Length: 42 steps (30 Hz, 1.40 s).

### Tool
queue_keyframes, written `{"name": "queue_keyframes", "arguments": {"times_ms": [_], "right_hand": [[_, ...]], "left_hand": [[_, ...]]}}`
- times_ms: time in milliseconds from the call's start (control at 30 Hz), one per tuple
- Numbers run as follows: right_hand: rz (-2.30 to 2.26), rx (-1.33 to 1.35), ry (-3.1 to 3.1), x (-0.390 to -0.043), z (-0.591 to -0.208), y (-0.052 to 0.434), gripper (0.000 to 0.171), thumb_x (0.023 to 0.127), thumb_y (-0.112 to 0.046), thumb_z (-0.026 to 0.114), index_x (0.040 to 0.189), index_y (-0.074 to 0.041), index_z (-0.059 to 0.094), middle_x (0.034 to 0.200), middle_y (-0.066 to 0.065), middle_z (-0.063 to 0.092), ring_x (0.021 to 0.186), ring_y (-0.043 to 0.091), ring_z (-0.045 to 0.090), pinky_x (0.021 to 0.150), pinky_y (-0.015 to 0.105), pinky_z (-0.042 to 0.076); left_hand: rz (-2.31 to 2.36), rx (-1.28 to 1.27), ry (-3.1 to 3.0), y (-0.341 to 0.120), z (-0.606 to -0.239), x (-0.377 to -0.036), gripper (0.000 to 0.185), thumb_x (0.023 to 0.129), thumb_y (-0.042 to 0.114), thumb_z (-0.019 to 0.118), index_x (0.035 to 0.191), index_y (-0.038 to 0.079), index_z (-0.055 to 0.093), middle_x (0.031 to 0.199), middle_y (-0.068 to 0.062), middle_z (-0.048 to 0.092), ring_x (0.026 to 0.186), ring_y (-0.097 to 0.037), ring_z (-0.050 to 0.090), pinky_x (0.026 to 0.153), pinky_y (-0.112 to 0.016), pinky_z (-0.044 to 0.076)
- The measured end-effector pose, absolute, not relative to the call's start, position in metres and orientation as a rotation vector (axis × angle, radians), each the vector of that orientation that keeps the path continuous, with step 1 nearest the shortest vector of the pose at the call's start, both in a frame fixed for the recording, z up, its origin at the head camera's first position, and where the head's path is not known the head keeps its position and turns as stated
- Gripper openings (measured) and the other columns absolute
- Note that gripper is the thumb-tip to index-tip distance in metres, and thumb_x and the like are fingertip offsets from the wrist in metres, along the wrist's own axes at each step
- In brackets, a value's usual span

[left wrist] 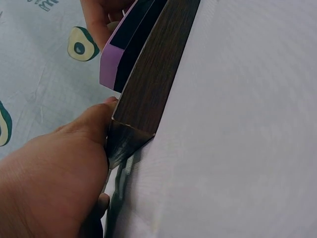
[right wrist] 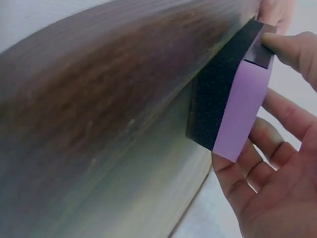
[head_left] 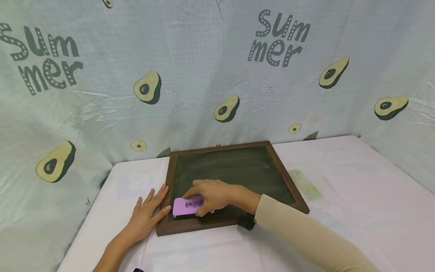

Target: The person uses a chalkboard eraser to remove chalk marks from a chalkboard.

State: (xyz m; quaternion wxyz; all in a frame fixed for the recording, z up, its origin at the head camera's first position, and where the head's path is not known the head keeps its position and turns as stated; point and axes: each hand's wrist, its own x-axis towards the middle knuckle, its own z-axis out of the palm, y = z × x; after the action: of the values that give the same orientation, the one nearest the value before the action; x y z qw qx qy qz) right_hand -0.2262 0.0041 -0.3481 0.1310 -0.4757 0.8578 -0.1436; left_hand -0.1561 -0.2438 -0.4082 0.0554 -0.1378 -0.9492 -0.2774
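Observation:
A small chalkboard (head_left: 234,170) with a dark wooden frame (head_left: 204,224) lies flat on the white table. My right hand (head_left: 212,196) grips a purple eraser (head_left: 187,206) and holds it on the board's near left corner. The right wrist view shows the eraser's purple back (right wrist: 242,106) and black felt (right wrist: 215,101) against the board, fingers curled round it. My left hand (head_left: 147,215) lies flat on the table with straight fingers touching the frame's left edge. The left wrist view shows the left hand (left wrist: 59,168) against the frame corner (left wrist: 131,131), with the eraser (left wrist: 114,59) beyond.
A white cloth covers the table (head_left: 340,204), with a faint green stain (head_left: 307,185) right of the board. An avocado-print curtain (head_left: 217,75) hangs close behind and to both sides. The right arm wears a beige sleeve (head_left: 306,234).

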Motion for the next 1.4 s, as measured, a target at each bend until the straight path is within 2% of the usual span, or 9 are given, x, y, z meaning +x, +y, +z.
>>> {"name": "queue_keyframes", "arguments": {"times_ms": [400,600,833,1133,1400], "right_hand": [[-0.402,-1.553,2.447,-0.227,-0.348,0.017,0.059,0.084,-0.033,0.074,0.138,-0.019,0.054,0.094,-0.010,0.044,0.079,0.005,0.046,0.061,0.016,0.039],[-0.460,-1.475,2.616,-0.229,-0.342,0.031,0.057,0.085,-0.039,0.070,0.136,-0.017,0.056,0.092,-0.009,0.044,0.074,0.005,0.048,0.057,0.018,0.039],[-0.575,-1.248,2.882,-0.237,-0.328,0.090,0.057,0.083,-0.039,0.070,0.133,-0.014,0.058,0.088,-0.006,0.044,0.070,0.009,0.046,0.054,0.023,0.038],[-0.631,-1.077,3.111,-0.245,-0.320,0.182,0.057,0.081,-0.036,0.074,0.128,-0.005,0.061,0.088,-0.003,0.052,0.072,0.011,0.046,0.060,0.027,0.040],[-0.569,-0.841,3.241,-0.242,-0.322,0.241,0.057,0.081,-0.037,0.074,0.123,0.000,0.062,0.083,-0.002,0.054,0.067,0.011,0.048,0.054,0.028,0.040]], "left_hand": [[-0.844,-0.400,-2.896,-0.242,-0.403,-0.154,0.065,0.097,0.039,0.053,0.150,0.007,0.032,0.154,-0.014,0.026,0.140,-0.047,0.013,0.103,-0.069,-0.001],[-0.865,-0.374,-2.895,-0.243,-0.407,-0.152,0.065,0.097,0.040,0.054,0.150,0.008,0.033,0.154,-0.014,0.027,0.140,-0.047,0.013,0.102,-0.070,-0.002],[-0.892,-0.390,-2.888,-0.243,-0.408,-0.151,0.065,0.098,0.039,0.053,0.150,0.008,0.031,0.155,-0.014,0.025,0.139,-0.047,0.012,0.102,-0.070,-0.002],[-0.897,-0.382,-2.898,-0.240,-0.408,-0.154,0.065,0.098,0.040,0.052,0.151,0.010,0.031,0.155,-0.013,0.024,0.140,-0.047,0.011,0.102,-0.070,-0.002],[-0.886,-0.377,-2.898,-0.240,-0.407,-0.154,0.065,0.098,0.040,0.052,0.151,0.010,0.031,0.155,-0.013,0.024,0.140,-0.047,0.012,0.102,-0.070,-0.001]]}}
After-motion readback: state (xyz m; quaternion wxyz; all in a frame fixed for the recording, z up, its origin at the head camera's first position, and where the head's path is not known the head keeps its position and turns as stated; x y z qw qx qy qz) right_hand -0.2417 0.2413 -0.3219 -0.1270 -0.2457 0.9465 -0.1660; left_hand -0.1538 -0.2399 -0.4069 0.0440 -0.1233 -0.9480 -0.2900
